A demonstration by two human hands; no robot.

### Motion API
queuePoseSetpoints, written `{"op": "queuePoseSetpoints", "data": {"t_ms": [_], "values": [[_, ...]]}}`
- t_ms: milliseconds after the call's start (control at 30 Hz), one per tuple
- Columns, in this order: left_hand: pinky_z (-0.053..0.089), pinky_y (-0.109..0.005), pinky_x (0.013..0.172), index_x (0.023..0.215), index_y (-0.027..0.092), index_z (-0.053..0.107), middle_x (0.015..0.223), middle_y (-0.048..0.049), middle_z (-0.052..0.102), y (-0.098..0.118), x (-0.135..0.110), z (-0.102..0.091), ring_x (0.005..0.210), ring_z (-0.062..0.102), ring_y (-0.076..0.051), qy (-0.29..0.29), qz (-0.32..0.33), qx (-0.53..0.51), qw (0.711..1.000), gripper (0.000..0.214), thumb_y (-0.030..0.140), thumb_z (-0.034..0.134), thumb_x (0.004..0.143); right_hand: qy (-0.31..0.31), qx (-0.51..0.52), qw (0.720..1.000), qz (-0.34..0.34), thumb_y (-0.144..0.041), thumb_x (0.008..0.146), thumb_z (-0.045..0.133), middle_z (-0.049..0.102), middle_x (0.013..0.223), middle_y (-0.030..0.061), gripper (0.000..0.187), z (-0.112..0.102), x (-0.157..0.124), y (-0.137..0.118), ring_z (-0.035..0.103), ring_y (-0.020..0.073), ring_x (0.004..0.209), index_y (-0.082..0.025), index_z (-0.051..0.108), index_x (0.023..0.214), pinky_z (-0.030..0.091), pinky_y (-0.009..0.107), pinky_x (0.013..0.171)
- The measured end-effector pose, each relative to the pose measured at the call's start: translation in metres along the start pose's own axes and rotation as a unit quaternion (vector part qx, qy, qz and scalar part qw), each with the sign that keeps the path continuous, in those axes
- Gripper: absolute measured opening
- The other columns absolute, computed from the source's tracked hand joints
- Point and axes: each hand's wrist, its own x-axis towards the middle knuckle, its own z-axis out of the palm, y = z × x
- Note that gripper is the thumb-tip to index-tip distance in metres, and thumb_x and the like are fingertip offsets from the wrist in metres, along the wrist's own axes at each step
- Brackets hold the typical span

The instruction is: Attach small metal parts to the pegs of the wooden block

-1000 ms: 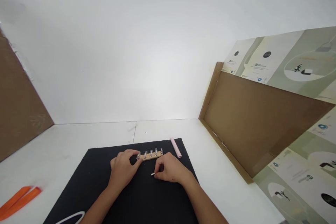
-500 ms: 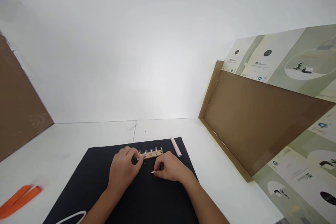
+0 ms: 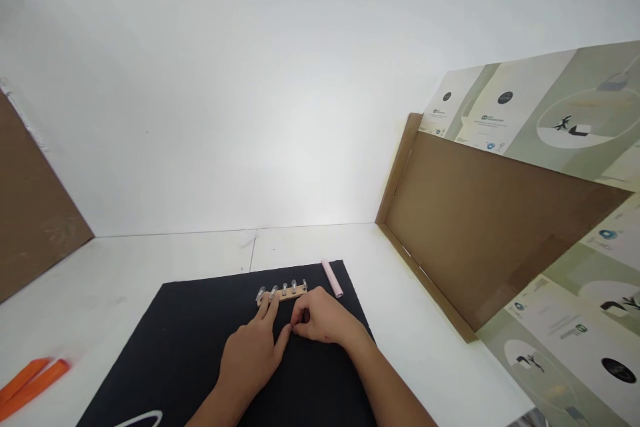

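Observation:
A light wooden strip [image 3: 285, 297] with several small clear, shiny pieces standing along it lies near the back of a black mat [image 3: 175, 340]. My left hand [image 3: 253, 353] has its fingers stretched out, index and middle fingertips on the strip's front left part. Its thumb reaches over to the fingertips of my right hand [image 3: 323, 317]. Those right fingers are closed in a pinch just in front of the strip's right end. The small white piece seen there earlier is hidden between the fingertips now.
Behind the right hand a pink tube-like stick [image 3: 332, 279] lies on the mat. Orange long pieces [image 3: 35, 383] rest on the white table at left. A white loop [image 3: 150, 415] shows at the bottom. Cardboard panels [image 3: 480, 213] stand on the right, another brown panel [image 3: 35, 200] on the left.
My left hand has let go of the strip's left end, moved right and straightened its fingers onto it, with its thumb now at the right fingertips. The right hand stays almost in place.

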Motion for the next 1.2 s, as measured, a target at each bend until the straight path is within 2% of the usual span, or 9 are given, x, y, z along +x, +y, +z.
{"op": "queuePoseSetpoints", "data": {"t_ms": [133,333,467,567,633,800,1000,1133,1200], "values": [[0.052,-0.039,0.072,0.142,0.024,0.046,0.145,-0.0142,0.048,-0.004,0.008,-0.002,0.091,0.070,-0.031,-0.013,0.023,-0.009,1.000,0.058,0.039,0.046,0.087,0.002,0.015,1.000,0.015,-0.017,0.071,0.069,0.068,0.068,-0.0003,0.009,-0.001,0.000,0.002,0.059,0.0114,0.059,-0.018,0.074,0.078,0.041,0.019,0.052],[0.054,-0.042,0.079,0.138,0.025,0.051,0.118,-0.0098,0.070,-0.011,0.014,-0.008,0.096,0.070,-0.031,-0.015,-0.013,-0.050,0.999,0.052,0.034,0.047,0.087,0.015,0.044,0.998,0.031,-0.018,0.069,0.070,0.067,0.067,-0.0006,0.009,0.003,0.001,0.005,0.058,0.0108,0.057,-0.018,0.074,0.078,0.040,0.019,0.050],[0.056,-0.034,0.081,0.111,0.029,0.071,0.106,-0.0016,0.075,-0.016,0.016,-0.008,0.093,0.072,-0.025,0.057,0.002,-0.147,0.987,0.032,0.039,0.053,0.086,0.019,0.071,0.996,0.042,-0.017,0.069,0.072,0.066,0.064,-0.0006,0.008,0.002,0.002,0.006,0.057,0.0109,0.056,-0.018,0.075,0.076,0.040,0.020,0.049],[0.058,-0.028,0.076,0.095,0.031,0.075,0.095,0.0040,0.077,-0.019,0.018,-0.010,0.082,0.073,-0.020,0.090,0.047,-0.223,0.969,0.024,0.038,0.053,0.088,0.028,0.132,0.990,0.042,-0.019,0.068,0.074,0.066,0.062,-0.0007,0.007,-0.003,0.002,0.005,0.056,0.0109,0.055,-0.017,0.074,0.075,0.040,0.021,0.050],[0.058,-0.027,0.075,0.098,0.032,0.074,0.096,0.0052,0.077,-0.020,0.019,-0.012,0.081,0.073,-0.018,0.091,0.077,-0.255,0.960,0.023,0.036,0.053,0.089,0.071,0.187,0.979,0.034,-0.023,0.068,0.076,0.064,0.061,-0.0012,0.008,-0.008,0.003,0.003,0.054,0.0103,0.054,-0.017,0.074,0.074,0.039,0.021,0.050],[0.055,-0.033,0.094,0.101,0.033,0.075,0.110,0.0035,0.074,-0.019,0.020,-0.012,0.101,0.071,-0.020,0.098,0.165,-0.305,0.933,0.023,0.033,0.055,0.090,0.180,0.344,0.921,-0.004,-0.036,0.067,0.080,0.065,0.062,-0.0010,0.022,-0.015,0.005,-0.002,0.055,0.0105,0.055,-0.017,0.071,0.074,0.043,0.024,0.054],[0.058,-0.031,0.086,0.094,0.032,0.077,0.101,0.0018,0.076,-0.014,0.018,-0.012,0.093,0.073,-0.020,0.074,0.157,-0.330,0.928,0.021,0.035,0.056,0.089,0.157,0.415,0.896,-0.005,-0.037,0.062,0.084,0.069,0.064,0.0000,0.026,-0.011,0.008,-0.008,0.064,0.0138,0.060,-0.017,0.070,0.072,0.050,0.027,0.061],[0.059,-0.031,0.080,0.090,0.033,0.078,0.094,0.0025,0.078,-0.011,0.016,-0.016,0.087,0.074,-0.021,0.057,0.132,-0.353,0.924,0.020,0.036,0.058,0.088,0.153,0.404,0.902,0.001,-0.037,0.065,0.082,0.068,0.064,-0.0005,0.025,-0.011,0.006,-0.008,0.062,0.0121,0.059,-0.017,0.071,0.073,0.048,0.026,0.060],[0.058,-0.032,0.081,0.090,0.032,0.078,0.094,0.0019,0.078,-0.010,0.016,-0.019,0.087,0.073,-0.022,0.041,0.126,-0.368,0.920,0.021,0.037,0.057,0.088,0.110,0.390,0.914,-0.002,-0.039,0.063,0.083,0.066,0.061,-0.0015,0.026,-0.013,0.003,-0.008,0.059,0.0105,0.055,-0.017,0.071,0.072,0.046,0.025,0.056]]}}
